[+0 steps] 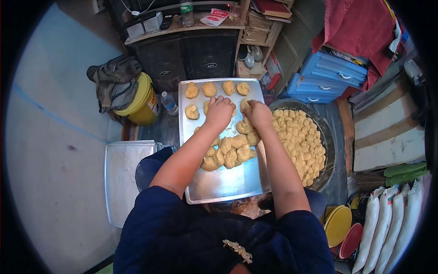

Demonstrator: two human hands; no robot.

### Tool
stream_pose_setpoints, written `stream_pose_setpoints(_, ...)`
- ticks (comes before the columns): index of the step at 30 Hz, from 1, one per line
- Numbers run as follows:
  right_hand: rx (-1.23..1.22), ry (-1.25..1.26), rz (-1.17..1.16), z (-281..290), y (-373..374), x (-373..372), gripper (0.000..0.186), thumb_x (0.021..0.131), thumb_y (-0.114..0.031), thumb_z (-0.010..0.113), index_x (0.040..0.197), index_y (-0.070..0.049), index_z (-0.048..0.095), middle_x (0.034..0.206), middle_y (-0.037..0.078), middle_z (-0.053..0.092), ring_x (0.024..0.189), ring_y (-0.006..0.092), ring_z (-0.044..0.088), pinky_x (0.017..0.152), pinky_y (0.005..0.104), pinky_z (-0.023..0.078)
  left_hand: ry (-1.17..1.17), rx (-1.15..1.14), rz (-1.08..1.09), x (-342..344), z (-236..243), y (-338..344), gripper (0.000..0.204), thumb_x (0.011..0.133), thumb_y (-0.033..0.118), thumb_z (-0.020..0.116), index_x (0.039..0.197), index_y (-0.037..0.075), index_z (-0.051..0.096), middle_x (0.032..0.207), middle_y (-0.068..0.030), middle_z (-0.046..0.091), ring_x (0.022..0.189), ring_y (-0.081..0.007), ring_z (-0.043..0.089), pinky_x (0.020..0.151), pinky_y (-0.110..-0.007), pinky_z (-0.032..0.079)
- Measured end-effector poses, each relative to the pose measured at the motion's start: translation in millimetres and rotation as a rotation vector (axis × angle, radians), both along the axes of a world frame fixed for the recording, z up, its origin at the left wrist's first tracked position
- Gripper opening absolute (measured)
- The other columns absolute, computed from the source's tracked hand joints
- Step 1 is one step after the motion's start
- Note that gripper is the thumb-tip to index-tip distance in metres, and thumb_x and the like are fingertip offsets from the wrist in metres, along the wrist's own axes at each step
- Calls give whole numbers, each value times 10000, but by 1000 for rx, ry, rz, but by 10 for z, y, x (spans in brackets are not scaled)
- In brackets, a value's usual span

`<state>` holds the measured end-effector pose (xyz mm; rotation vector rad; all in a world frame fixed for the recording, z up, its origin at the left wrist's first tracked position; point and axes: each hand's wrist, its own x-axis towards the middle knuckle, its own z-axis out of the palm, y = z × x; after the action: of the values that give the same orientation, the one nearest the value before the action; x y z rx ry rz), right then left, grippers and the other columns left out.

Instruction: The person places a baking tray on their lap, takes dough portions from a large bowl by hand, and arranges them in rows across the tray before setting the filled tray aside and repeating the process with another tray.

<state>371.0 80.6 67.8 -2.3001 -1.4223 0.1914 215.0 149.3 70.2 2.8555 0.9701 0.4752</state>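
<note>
A metal baking tray (228, 186) lies in front of me with lumps of yellowish dough on it. Spaced-out dough pieces (191, 90) form a row along its far edge, and another dough piece (192, 112) sits below them at the left. A heap of dough lumps (230, 153) fills the tray's middle. My left hand (220, 112) is curled down over dough in the second row, its fingertips mostly hidden. Beside it, my right hand (258, 114) pinches a piece of dough (245, 105) near the tray's right side.
Right of the tray stands a large round basin (329, 157) full of dough lumps. Stacked trays (130, 182) lie at the left, near a yellow bucket (141, 102) and a plastic bottle (169, 103). Blue drawers (326, 75) and white sacks (388, 228) are on the right.
</note>
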Motion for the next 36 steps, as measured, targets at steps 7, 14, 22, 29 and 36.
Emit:
stream_pose_setpoints(7,61,-15,136,29,46,322,432,789,-324,661,1135,-65,654,1080,199,616,955,345,616,820,427,486,-317,-41,264,-307,98,44,241,790,152,584,1004,91,677,1218,-144,574,1205,-338,462,951,-471,330)
stream_pose_setpoints(14,321,58,122,-117,603,254,497,724,-199,700,1206,-114,617,1071,187,608,1020,345,591,909,397,470,-475,-93,538,-679,-75,737,390,756,139,632,1140,73,640,1190,-181,584,1116,-364,531,942,-467,420)
stream_pose_setpoints(22,219,-40,56,45,542,161,548,704,-163,692,1244,-162,600,1247,124,560,1232,298,438,1001,468,354,-456,-235,450,-653,-100,728,418,740,81,667,1154,39,631,1106,-225,616,1039,-364,584,924,-399,456)
stream_pose_setpoints(29,61,-159,297,123,758,-87,498,735,-277,694,1222,-222,607,1232,76,547,1167,267,447,975,473,307,-383,-60,457,-541,-100,671,431,742,163,690,1157,62,635,1139,-198,604,1150,-342,511,957,-444,413)
stream_pose_setpoints(36,36,166,207,207,103,238,455,666,-194,730,1103,-102,645,1092,119,581,1051,323,552,885,423,442,-169,65,298,-437,-16,673,411,719,265,727,1081,79,675,1125,-106,638,1225,-287,451,997,-520,218)
